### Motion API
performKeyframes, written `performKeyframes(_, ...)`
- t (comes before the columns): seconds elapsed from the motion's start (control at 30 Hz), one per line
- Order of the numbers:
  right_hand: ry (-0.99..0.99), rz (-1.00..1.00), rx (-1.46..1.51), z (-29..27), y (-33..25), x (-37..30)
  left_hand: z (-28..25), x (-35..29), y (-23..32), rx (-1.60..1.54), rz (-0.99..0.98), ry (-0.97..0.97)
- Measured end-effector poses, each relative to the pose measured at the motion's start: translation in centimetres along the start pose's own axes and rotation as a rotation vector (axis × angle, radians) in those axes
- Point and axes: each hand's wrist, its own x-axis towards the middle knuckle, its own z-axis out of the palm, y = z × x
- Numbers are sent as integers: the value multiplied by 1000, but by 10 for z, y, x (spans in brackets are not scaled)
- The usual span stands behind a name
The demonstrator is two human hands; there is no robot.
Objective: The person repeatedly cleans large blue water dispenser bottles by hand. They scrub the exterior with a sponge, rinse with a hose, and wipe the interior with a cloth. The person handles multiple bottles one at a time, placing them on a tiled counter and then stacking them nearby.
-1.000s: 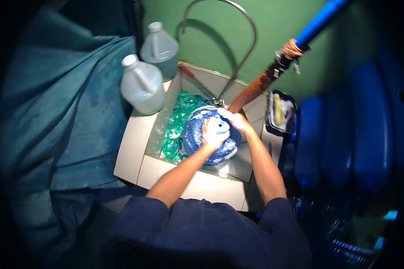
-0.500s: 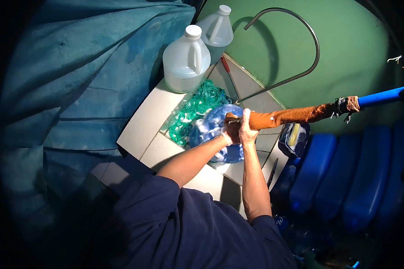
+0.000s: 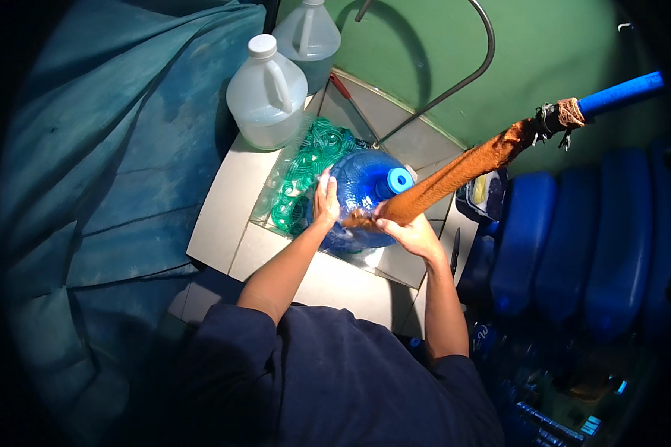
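A large round blue water jug (image 3: 359,177) lies tilted on the tiled counter, its light-blue cap (image 3: 399,179) facing up and right. My left hand (image 3: 326,200) grips the jug's left side, with a bit of white at its fingers. My right hand (image 3: 416,237) is closed round the lower end of a long orange-brown cloth sleeve (image 3: 462,173), against the jug's near right side. Beyond its far end, bound with cord, a blue pipe (image 3: 619,94) runs to the upper right. Brownish water or wet cloth shows at the sleeve's lower end; I cannot tell which.
Green netting (image 3: 314,160) lies left of the jug. Two translucent jugs, a near one (image 3: 267,97) and a far one (image 3: 306,33), stand behind it. A bent metal rod (image 3: 455,89) arches by the green wall. Blue containers (image 3: 525,238) line the right; a teal curtain (image 3: 112,164) hangs left.
My left hand has moved from the sleeve's end to the jug's left side. The sleeve now slopes down more steeply. The jug's cap has come into view, and most of the foam is gone.
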Motion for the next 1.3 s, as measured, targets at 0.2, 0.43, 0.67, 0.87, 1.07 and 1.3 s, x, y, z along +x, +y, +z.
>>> performKeyframes(0.2,204,232,-172,-68,37,-25,-7,-3,0,-24,-29,-52)
performKeyframes(0.43,299,230,-234,-106,97,79,-9,9,-11,-40,-152,-47)
performKeyframes(0.67,93,-136,381,-69,91,92,-6,41,35,156,10,-146)
performKeyframes(0.87,324,113,-192,-31,39,47,29,-21,94,622,559,-562)
performKeyframes(1.07,540,384,-625,-9,30,56,55,-40,88,633,563,-413)
performKeyframes(1.3,480,-194,-774,-13,25,28,59,-51,76,459,395,-382)
